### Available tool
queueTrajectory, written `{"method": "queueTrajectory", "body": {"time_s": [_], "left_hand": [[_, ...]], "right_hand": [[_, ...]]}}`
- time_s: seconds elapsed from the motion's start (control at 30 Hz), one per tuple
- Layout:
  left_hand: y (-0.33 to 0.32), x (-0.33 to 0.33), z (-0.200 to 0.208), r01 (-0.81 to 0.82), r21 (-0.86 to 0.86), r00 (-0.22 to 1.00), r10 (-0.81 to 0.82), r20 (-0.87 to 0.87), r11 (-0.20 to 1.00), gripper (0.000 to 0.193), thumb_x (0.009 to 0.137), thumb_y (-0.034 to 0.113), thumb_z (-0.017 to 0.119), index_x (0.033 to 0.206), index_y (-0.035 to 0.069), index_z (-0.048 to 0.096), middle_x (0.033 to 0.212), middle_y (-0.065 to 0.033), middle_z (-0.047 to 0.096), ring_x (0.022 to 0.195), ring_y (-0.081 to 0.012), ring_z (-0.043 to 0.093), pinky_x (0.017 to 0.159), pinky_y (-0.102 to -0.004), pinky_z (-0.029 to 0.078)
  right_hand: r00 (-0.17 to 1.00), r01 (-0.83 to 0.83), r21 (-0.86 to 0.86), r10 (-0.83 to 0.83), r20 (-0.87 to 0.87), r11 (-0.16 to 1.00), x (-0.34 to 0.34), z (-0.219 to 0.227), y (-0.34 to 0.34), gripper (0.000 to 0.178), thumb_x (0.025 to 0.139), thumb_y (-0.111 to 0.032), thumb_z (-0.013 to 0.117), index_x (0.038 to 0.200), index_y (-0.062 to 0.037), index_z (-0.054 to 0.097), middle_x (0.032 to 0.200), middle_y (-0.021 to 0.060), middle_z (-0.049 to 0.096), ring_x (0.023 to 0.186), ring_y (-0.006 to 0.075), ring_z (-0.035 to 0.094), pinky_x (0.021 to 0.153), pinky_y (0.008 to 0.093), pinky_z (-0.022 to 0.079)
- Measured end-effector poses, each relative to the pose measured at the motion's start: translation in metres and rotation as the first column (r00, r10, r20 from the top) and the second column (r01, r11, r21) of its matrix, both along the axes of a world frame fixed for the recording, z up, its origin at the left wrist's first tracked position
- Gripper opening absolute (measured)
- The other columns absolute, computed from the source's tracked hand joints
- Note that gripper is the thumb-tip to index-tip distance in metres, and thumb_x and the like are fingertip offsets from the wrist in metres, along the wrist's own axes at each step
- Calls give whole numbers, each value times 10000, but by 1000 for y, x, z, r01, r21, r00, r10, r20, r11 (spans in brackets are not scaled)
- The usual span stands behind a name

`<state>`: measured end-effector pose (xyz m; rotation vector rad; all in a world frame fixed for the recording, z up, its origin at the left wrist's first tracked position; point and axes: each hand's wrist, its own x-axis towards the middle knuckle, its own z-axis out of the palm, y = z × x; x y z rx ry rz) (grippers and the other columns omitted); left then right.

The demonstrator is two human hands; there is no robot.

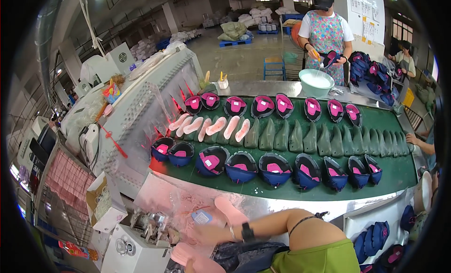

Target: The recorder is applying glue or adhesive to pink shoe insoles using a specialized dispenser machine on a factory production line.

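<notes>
My right arm, with a dark watch, reaches across from the right. My right hand (206, 235) is smeared by motion beside the metal head of a small white machine (123, 248). At the lower edge, part of my left hand (190, 265) shows against a stack of pink insoles (199, 258); its thumb lies on them and the other fingers are hidden. A single pink insole (228, 210) lies beyond my right wrist. Near it are a small printed card (201, 217) and a pink-stained work surface (159, 191).
A green conveyor belt (225, 181) carries blue-and-pink shoe uppers (273, 169) and dark green shoe lasts (296, 138), several topped with pink insoles (216, 126). A perforated machine housing (155, 92) stands left. Across the belt, a co-worker (326, 33) handles an upper above a basin (315, 82).
</notes>
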<state>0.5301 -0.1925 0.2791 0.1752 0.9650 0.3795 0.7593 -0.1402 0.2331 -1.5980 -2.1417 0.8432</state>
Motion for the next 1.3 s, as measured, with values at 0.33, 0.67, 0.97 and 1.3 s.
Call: {"method": "queueTrajectory", "body": {"time_s": [0.33,0.67,0.97,1.3], "left_hand": [[-1,-28,-29,24,448,981,66,-184,894,338,991,238,481,1214,8,590,1097,-119,665,995,-235,639,865,-353,525],[-9,-56,-27,-236,332,971,231,57,913,257,954,151,546,1148,-11,595,1014,-84,681,901,-192,669,818,-333,550],[-22,-69,-52,-353,92,914,322,248,931,289,964,185,584,1185,-2,585,1079,-85,671,946,-207,663,861,-351,554],[-36,-68,-59,-328,139,945,325,48,934,244,962,145,523,1146,0,592,1082,-95,677,982,-232,659,903,-374,542]], "right_hand": [[883,-12,-227,-97,-460,974,-47,-35,-53,364,947,-195,603,1251,6,600,1073,114,708,994,177,648,869,344,514],[890,251,-269,-331,-314,930,-44,-21,-10,545,832,-262,688,1277,25,556,1127,182,661,1002,217,649,839,350,522],[907,369,-98,-381,-181,924,-36,-13,126,643,796,-286,687,1316,26,474,1073,248,661,1005,375,650,830,419,514],[922,383,387,-373,-104,839,-4,36,94,473,824,-232,655,1217,11,549,1116,245,615,984,394,623,803,460,510]]}}
